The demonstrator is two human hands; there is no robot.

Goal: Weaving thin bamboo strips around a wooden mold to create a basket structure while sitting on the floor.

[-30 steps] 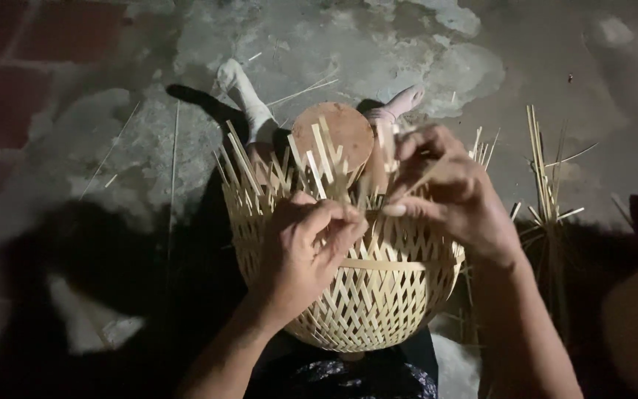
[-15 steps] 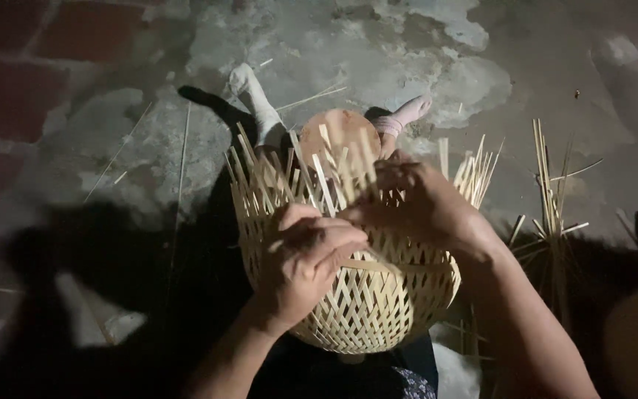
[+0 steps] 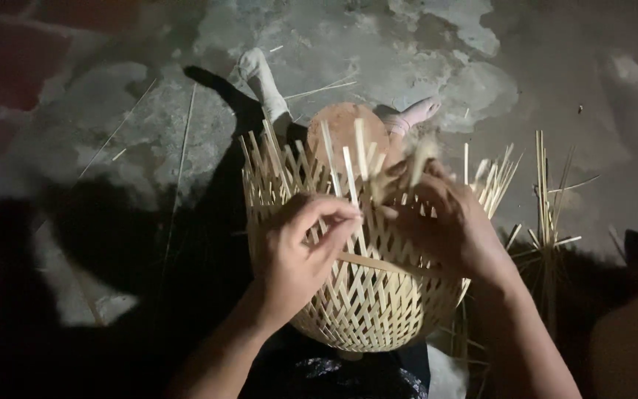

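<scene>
We held the half-woven basket (image 3: 363, 288) in our lap. Our left hand (image 3: 297, 255) pinched an upright strip (image 3: 350, 185) at the rim; our right hand (image 3: 448, 222) pressed fingers around neighbouring strips. Bending too sharply could probably snap a thin strip, or a slackened pinch could loosen the weave.

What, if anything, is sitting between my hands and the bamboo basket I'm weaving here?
Nothing visible. The left hand lies against the near wall of the woven basket, its fingers pinching an upright strip. The right hand is already on the rim among the loose strip ends. The spare strips lie off to the right on the floor.
</scene>
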